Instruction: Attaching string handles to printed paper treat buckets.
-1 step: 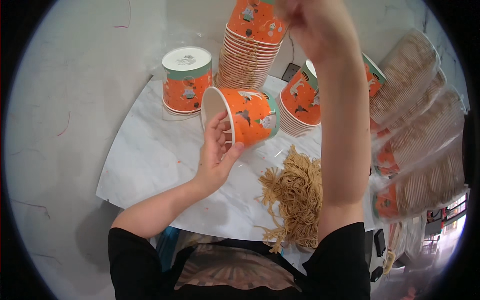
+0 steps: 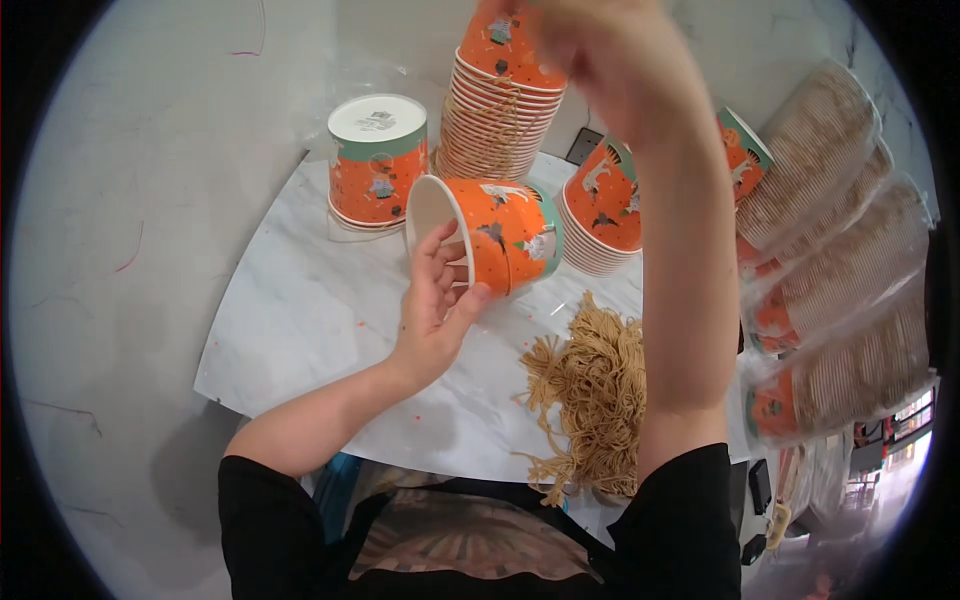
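Note:
An orange paper tub (image 2: 520,235) with a green band and animal drawings lies on its side in the air above the table. My left hand (image 2: 440,290) holds it by the open rim, fingers inside and thumb outside. My right hand (image 2: 605,65) is raised at the top, in front of a tall stack of nested tubs (image 2: 500,125) with tan cord hanging down its side. Motion smears its fingers, and the top edge partly cuts them off. Below my right forearm lies a heap of tan cords (image 2: 600,390).
An upside-down group of tubs (image 2: 375,165) stands at the back left. Another nested stack (image 2: 600,200) is partly behind my right forearm. Several plastic-wrapped tub stacks (image 2: 835,275) lie along the right. Under them spreads the white marbled tabletop (image 2: 320,330), with a socket (image 2: 584,146) behind.
My right hand has shifted slightly left and down. My left hand keeps its hold on the tub, almost unmoved.

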The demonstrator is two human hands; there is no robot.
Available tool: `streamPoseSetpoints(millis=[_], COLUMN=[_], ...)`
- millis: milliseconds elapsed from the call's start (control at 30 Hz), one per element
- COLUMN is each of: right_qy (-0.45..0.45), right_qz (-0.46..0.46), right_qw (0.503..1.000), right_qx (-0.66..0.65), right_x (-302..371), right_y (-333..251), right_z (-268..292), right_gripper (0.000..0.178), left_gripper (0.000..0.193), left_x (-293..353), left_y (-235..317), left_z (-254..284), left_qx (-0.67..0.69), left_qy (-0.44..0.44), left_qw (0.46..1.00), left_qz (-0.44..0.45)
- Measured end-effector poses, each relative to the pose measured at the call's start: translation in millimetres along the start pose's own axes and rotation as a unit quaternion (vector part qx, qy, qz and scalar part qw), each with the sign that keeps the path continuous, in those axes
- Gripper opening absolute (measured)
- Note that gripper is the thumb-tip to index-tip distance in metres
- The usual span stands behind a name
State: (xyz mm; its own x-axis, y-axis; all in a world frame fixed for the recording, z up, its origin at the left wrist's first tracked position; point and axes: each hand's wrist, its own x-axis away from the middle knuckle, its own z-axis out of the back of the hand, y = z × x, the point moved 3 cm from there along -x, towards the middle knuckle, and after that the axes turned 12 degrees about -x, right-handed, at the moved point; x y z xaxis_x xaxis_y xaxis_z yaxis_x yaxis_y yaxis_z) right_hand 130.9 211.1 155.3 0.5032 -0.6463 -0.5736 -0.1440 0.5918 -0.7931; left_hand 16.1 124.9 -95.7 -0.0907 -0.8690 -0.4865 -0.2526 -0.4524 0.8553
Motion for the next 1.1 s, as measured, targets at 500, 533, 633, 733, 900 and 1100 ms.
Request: streamPoseSetpoints(millis=[500, 533, 633, 733, 900, 1100], right_qy=[-0.075, -0.077, -0.099, -0.107, -0.066, -0.073], right_qz=[-0.114, -0.106, -0.099, -0.101, -0.086, 0.005], right_qw=[0.938, 0.941, 0.931, 0.925, 0.939, 0.941], right_qx=[0.32, 0.313, 0.338, 0.35, 0.326, 0.331], right_x=[126, 128, 131, 133, 130, 135], right_y=[38, 39, 39, 39, 31, 39], right_z=[-62, -62, -64, -64, -69, -71], right_gripper=[0.011, 0.011, 0.01, 0.011, 0.013, 0.013], left_gripper=[0.013, 0.013, 0.005, 0.007, 0.001, 0.001], left_x=[5, 6, 7, 7, 7, 10], left_y=[13, 15, 16, 16, 13, 14], left_z=[25, 24, 23, 24, 28, 31], left_qx=[-0.161, -0.162, -0.146, -0.143, -0.101, -0.118], left_qy=[0.086, 0.086, 0.064, 0.082, 0.095, 0.063], left_qw=[0.97, 0.97, 0.975, 0.975, 0.983, 0.987], left_qz=[-0.163, -0.163, -0.154, -0.148, -0.121, -0.087])
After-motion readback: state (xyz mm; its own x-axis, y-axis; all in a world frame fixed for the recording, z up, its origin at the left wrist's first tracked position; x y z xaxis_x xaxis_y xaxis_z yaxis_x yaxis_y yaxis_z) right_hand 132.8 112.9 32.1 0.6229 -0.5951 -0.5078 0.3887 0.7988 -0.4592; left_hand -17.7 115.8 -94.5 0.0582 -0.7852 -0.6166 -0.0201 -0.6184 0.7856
